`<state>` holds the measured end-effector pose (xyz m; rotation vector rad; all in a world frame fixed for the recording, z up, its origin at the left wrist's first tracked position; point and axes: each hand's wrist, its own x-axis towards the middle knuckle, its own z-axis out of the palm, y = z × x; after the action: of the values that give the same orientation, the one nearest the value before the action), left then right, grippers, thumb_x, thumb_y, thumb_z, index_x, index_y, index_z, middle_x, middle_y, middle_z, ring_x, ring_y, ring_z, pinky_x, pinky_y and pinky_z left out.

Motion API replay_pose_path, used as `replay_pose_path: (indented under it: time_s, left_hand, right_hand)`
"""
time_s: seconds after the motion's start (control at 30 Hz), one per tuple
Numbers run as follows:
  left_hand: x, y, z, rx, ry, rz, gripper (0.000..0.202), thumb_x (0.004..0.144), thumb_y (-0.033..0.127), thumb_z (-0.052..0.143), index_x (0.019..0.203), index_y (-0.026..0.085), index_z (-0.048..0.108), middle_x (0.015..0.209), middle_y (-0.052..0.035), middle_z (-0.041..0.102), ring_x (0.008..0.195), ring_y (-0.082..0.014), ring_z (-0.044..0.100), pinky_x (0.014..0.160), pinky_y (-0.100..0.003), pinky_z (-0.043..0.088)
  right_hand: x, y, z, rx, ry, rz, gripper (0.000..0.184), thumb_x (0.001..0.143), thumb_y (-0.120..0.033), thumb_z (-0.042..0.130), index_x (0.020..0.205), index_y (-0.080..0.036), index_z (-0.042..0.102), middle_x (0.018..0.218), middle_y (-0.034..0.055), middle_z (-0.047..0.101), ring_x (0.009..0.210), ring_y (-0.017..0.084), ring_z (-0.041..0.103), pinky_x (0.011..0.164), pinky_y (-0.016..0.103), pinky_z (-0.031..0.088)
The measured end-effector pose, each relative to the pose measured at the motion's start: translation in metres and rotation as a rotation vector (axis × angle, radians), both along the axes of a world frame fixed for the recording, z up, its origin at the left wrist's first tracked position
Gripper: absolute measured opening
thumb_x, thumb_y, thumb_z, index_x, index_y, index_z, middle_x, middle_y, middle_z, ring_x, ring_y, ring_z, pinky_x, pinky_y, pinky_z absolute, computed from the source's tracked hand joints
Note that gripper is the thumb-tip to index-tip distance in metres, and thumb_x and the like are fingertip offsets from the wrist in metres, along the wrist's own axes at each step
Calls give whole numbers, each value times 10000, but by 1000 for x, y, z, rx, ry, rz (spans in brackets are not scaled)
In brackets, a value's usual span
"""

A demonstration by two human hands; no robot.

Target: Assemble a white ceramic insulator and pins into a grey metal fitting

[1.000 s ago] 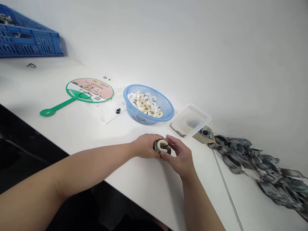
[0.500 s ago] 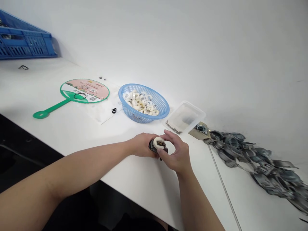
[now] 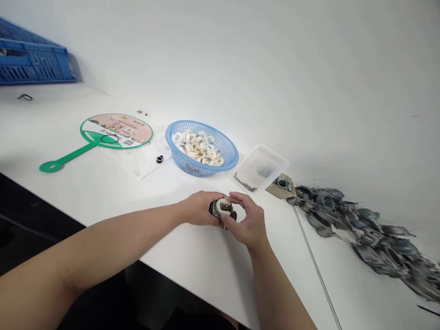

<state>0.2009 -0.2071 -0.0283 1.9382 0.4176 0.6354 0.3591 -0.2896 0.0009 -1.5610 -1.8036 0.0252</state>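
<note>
My left hand (image 3: pixel 202 208) is closed around a dark metal housing (image 3: pixel 213 209), which it holds up just over the white table. A white C-shaped plastic ring (image 3: pixel 220 205) sits at the housing's upper face, with small brass-coloured bits inside its opening. My right hand (image 3: pixel 250 220) is curved round the right side, its thumb against the ring's lower edge and its index finger at the top edge. How deep the ring sits in the housing is hard to see. Beyond my hands, a blue mesh basket (image 3: pixel 234 160) holds many similar white rings.
Right of the basket is a clear plastic tub (image 3: pixel 275 160) with thin metal pins (image 3: pixel 244 182). A small open box (image 3: pixel 280 189) and a long heap of grey metal parts (image 3: pixel 364 224) run rightward. Leftward lie a green-rimmed hand fan (image 3: pixel 118 130), small black rings (image 3: pixel 160 159) and a blue crate (image 3: pixel 44 64).
The white ring looks turned and sits closer against the dark housing, and less of the brass-coloured part shows. The whole view has shifted slightly. Both hands keep their hold.
</note>
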Motion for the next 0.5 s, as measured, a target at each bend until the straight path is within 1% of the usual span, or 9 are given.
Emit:
replay_pose_path:
  time_s: [0.13,0.23,0.27,0.33,0.4,0.5]
  left_hand:
    - [-1,0,2,24,-65,-28,596,625,275,721,1192,246,540,1067,-32,637,931,-220,596,794,-311,476]
    - [0,0,0,28,-138,-8,671,598,296,754,1220,209,516,1142,-81,594,1018,-252,561,858,-345,459]
    - [1,0,0,24,-158,2,665,597,303,758,1212,203,524,1155,-88,584,1036,-256,552,874,-352,452]
    - [2,0,-2,-2,-187,12,592,621,304,742,1172,198,553,1159,-87,580,1033,-248,553,880,-350,453]
    - [3,-1,-4,-56,-189,21,502,656,292,711,1129,193,575,1136,-75,592,994,-228,569,855,-334,466]
    - [2,-2,-5,-146,-154,52,476,678,279,687,1128,187,563,1069,-61,621,922,-204,589,798,-317,486]
  right_hand:
    - [4,-2,-3,-28,58,-1,494,589,-217,657,1073,-215,557,911,55,695,881,249,668,796,371,540]
    - [8,-1,-5,-38,103,30,501,596,-208,659,1086,-219,555,933,55,690,901,250,667,795,368,545]
    - [8,-1,-5,-40,115,44,504,601,-208,659,1094,-219,553,947,57,689,906,249,666,798,368,546]
    - [9,-1,-6,-45,125,67,530,612,-213,664,1127,-216,541,972,63,688,920,251,664,810,373,545]
    - [9,-2,-6,-55,124,75,571,623,-223,673,1172,-211,518,995,71,690,930,256,662,824,385,541]
    - [8,-4,-7,-81,142,60,601,636,-242,688,1207,-205,503,1020,85,693,926,266,665,840,410,535]
